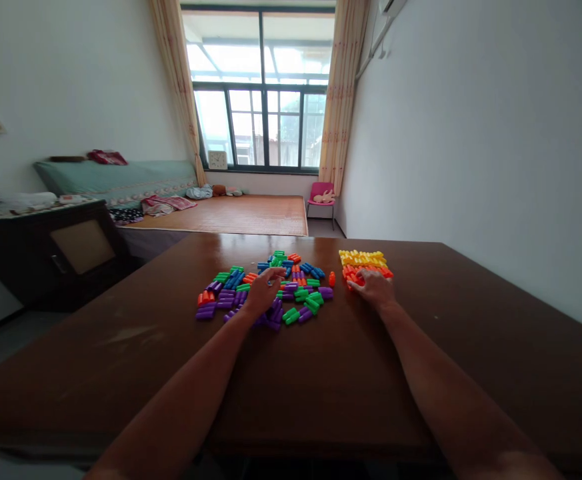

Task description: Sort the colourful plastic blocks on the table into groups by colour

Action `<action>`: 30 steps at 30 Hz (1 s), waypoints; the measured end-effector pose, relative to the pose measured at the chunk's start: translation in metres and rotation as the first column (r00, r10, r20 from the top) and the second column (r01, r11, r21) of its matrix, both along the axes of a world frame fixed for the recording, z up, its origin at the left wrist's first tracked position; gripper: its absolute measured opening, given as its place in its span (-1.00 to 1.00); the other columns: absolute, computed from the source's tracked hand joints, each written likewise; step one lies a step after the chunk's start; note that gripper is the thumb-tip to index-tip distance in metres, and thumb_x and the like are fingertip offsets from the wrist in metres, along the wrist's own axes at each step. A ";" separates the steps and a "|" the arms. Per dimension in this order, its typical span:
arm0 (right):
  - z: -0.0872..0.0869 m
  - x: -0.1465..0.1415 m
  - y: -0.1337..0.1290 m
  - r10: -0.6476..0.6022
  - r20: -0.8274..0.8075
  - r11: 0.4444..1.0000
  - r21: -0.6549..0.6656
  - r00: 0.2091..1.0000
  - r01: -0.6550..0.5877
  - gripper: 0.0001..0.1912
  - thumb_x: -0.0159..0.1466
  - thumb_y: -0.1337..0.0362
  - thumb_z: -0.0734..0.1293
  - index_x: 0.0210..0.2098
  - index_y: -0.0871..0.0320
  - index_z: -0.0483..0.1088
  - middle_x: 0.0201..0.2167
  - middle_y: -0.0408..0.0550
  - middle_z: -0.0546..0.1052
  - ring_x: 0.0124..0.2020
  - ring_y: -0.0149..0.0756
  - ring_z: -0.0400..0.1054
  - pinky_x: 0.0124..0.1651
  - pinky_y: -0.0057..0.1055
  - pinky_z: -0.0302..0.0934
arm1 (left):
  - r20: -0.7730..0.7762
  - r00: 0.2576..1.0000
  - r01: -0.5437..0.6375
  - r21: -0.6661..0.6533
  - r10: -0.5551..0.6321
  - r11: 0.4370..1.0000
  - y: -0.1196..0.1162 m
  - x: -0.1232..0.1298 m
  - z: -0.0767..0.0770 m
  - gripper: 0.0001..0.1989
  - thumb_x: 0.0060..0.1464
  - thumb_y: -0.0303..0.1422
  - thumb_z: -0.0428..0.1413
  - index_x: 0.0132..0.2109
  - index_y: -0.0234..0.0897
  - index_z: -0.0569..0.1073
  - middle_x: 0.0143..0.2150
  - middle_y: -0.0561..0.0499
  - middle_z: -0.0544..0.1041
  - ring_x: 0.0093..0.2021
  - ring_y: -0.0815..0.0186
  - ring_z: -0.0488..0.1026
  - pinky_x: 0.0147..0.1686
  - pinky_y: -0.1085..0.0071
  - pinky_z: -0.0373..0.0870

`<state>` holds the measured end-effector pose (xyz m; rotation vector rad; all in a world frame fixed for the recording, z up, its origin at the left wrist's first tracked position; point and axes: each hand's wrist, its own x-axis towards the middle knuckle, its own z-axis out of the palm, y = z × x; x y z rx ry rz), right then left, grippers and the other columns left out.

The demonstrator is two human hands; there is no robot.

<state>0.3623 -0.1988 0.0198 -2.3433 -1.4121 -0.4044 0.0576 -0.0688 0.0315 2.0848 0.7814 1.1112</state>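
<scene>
A loose spread of small plastic pieces in purple (205, 311), green (313, 305), blue (234, 279) and orange (206, 298) covers the middle of the brown table (331, 373). Over this spread is my left hand (267, 287), its fingers apart and nothing visible in them. To the right, yellow pieces (362, 258) stand in rows behind a row of orange pieces (385, 271). My right hand (375, 288) touches the front of the orange row, fingers bent; what they grip, if anything, is hidden. A single orange piece (331, 279) lies between the spread and the rows.
Beyond the table is a bed (251, 212) with cloths and soft toys. A pink chair (322, 193) stands by the right wall. At the left is a dark cabinet (35, 250) with items on top. A window with curtains is at the back.
</scene>
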 end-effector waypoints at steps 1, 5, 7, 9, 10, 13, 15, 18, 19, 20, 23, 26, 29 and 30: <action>-0.001 -0.001 0.001 -0.005 0.001 1.000 -0.012 1.000 0.005 -0.53 0.19 -0.13 0.29 -0.16 0.12 0.47 -0.23 0.10 0.56 -0.14 -0.04 0.40 -0.10 -0.14 0.16 | -0.004 1.000 0.002 -0.005 -0.002 1.000 0.000 0.000 0.000 -0.74 0.11 -0.37 0.01 -0.06 -0.24 0.47 -0.08 -0.04 0.58 -0.08 0.24 0.53 -0.12 0.34 0.49; -0.001 0.000 0.000 0.006 0.008 1.000 -0.012 1.000 -0.006 -0.50 0.21 -0.16 0.25 -0.17 0.13 0.47 -0.21 0.09 0.55 -0.14 -0.03 0.39 -0.10 -0.12 0.15 | -0.022 1.000 -0.011 0.020 0.012 1.000 0.004 -0.002 -0.005 -0.75 0.12 -0.38 0.01 -0.07 -0.24 0.48 -0.07 -0.04 0.58 -0.05 0.23 0.52 -0.09 0.34 0.48; 0.001 0.002 -0.001 0.007 0.029 0.999 0.044 1.000 -0.008 -0.48 0.24 -0.15 0.23 -0.11 0.14 0.46 -0.16 0.11 0.54 -0.12 -0.04 0.38 -0.10 -0.14 0.14 | -0.027 0.999 -0.034 0.052 0.035 0.998 0.010 -0.003 -0.008 -0.74 0.12 -0.41 0.01 -0.07 -0.24 0.49 -0.07 -0.04 0.58 -0.05 0.24 0.52 -0.05 0.33 0.46; 0.002 0.002 -0.002 0.013 0.044 0.993 0.118 0.999 -0.018 -0.48 0.28 -0.12 0.19 -0.06 0.17 0.44 -0.13 0.13 0.53 -0.10 -0.06 0.37 -0.12 -0.19 0.14 | -0.039 0.996 -0.080 0.075 0.083 0.994 0.019 -0.004 -0.011 -0.73 0.12 -0.44 0.00 -0.05 -0.24 0.48 -0.08 -0.03 0.59 -0.06 0.27 0.52 0.00 0.33 0.43; 0.003 0.001 -0.002 0.023 0.047 0.989 0.148 0.999 -0.030 -0.49 0.30 -0.10 0.17 -0.06 0.17 0.44 -0.12 0.13 0.53 -0.10 -0.08 0.37 -0.13 -0.22 0.14 | -0.058 0.991 -0.114 0.083 0.119 0.990 0.025 -0.004 -0.011 -0.72 0.12 -0.46 -0.01 -0.05 -0.24 0.48 -0.09 -0.03 0.59 -0.06 0.28 0.52 0.01 0.34 0.42; 0.005 -0.002 -0.001 0.071 0.054 0.974 0.210 0.996 -0.081 -0.54 0.35 -0.01 0.13 -0.07 0.19 0.44 -0.11 0.12 0.53 -0.13 -0.13 0.38 -0.16 -0.28 0.13 | -0.194 0.953 -0.212 0.125 0.233 0.969 0.044 0.000 -0.007 -0.72 0.11 -0.51 -0.01 -0.06 -0.25 0.49 -0.08 -0.05 0.59 -0.07 0.27 0.52 0.03 0.36 0.39; 0.005 -0.005 0.000 0.106 0.059 0.963 0.241 0.993 -0.117 -0.58 0.36 0.05 0.12 -0.06 0.20 0.43 -0.09 0.11 0.53 -0.12 -0.14 0.38 -0.17 -0.30 0.13 | -0.326 0.912 -0.198 0.178 0.248 0.964 0.055 0.007 0.001 -0.72 0.11 -0.48 0.02 -0.05 -0.24 0.50 -0.04 -0.06 0.57 -0.04 0.24 0.51 0.05 0.35 0.37; 0.006 -0.008 0.003 0.153 0.060 0.949 0.271 0.986 -0.164 -0.61 0.36 0.12 0.12 -0.05 0.21 0.43 -0.08 0.10 0.54 -0.13 -0.15 0.38 -0.17 -0.30 0.13 | -0.503 0.838 -0.087 0.256 0.210 0.963 0.070 0.028 0.015 -0.69 0.14 -0.41 0.04 0.02 -0.26 0.49 0.05 -0.10 0.53 0.05 0.19 0.45 0.11 0.35 0.31; 0.007 -0.008 0.004 0.164 0.062 0.945 0.275 0.985 -0.174 -0.63 0.36 0.14 0.12 -0.05 0.20 0.43 -0.08 0.10 0.54 -0.13 -0.15 0.38 -0.16 -0.29 0.13 | -0.556 0.804 -0.060 0.274 0.209 0.960 0.075 0.037 0.019 -0.68 0.16 -0.39 0.02 0.05 -0.27 0.48 0.08 -0.11 0.52 0.09 0.19 0.43 0.12 0.36 0.29; 0.007 -0.009 0.004 0.170 0.067 0.944 0.277 0.983 -0.182 -0.64 0.36 0.17 0.12 -0.04 0.20 0.42 -0.08 0.09 0.54 -0.13 -0.15 0.38 -0.15 -0.29 0.13 | -0.602 0.769 -0.042 0.286 0.214 0.957 0.080 0.046 0.023 -0.66 0.18 -0.39 0.00 0.07 -0.28 0.47 0.09 -0.12 0.51 0.11 0.20 0.41 0.13 0.37 0.28; 0.007 -0.008 0.006 0.179 0.092 0.942 0.269 0.979 -0.198 -0.66 0.34 0.25 0.12 -0.02 0.19 0.41 -0.07 0.08 0.53 -0.07 -0.12 0.37 -0.11 -0.27 0.13 | -0.687 0.688 -0.033 0.291 0.232 0.956 0.094 0.076 0.026 -0.65 0.22 -0.38 -0.05 0.07 -0.27 0.49 0.07 -0.13 0.52 0.10 0.20 0.41 0.12 0.37 0.29; 0.005 -0.007 0.008 0.187 0.095 0.940 0.272 0.978 -0.206 -0.66 0.32 0.29 0.12 -0.01 0.18 0.41 -0.06 0.08 0.53 -0.06 -0.12 0.37 -0.10 -0.27 0.13 | -0.719 0.652 -0.051 0.275 0.241 0.960 0.104 0.103 0.023 -0.70 0.21 -0.34 -0.02 -0.05 -0.26 0.56 -0.02 -0.18 0.57 0.06 0.14 0.44 0.05 0.32 0.34; 0.004 -0.006 0.009 0.188 0.088 0.939 0.277 0.978 -0.205 -0.66 0.31 0.32 0.12 -0.01 0.17 0.41 -0.06 0.08 0.53 -0.05 -0.13 0.37 -0.10 -0.27 0.13 | -0.747 0.609 -0.090 0.271 0.268 0.958 0.110 0.122 0.018 -0.72 0.19 -0.29 0.03 -0.12 -0.30 0.58 -0.06 -0.26 0.57 0.06 0.05 0.44 0.02 0.23 0.37; 0.004 -0.006 0.009 0.188 0.086 0.940 0.274 0.978 -0.205 -0.66 0.31 0.32 0.12 -0.02 0.16 0.41 -0.06 0.07 0.53 -0.05 -0.13 0.37 -0.10 -0.27 0.13 | -0.755 0.594 -0.100 0.272 0.277 0.957 0.111 0.127 0.017 -0.73 0.17 -0.28 0.06 -0.11 -0.31 0.57 -0.06 -0.28 0.56 0.08 0.03 0.43 0.02 0.20 0.37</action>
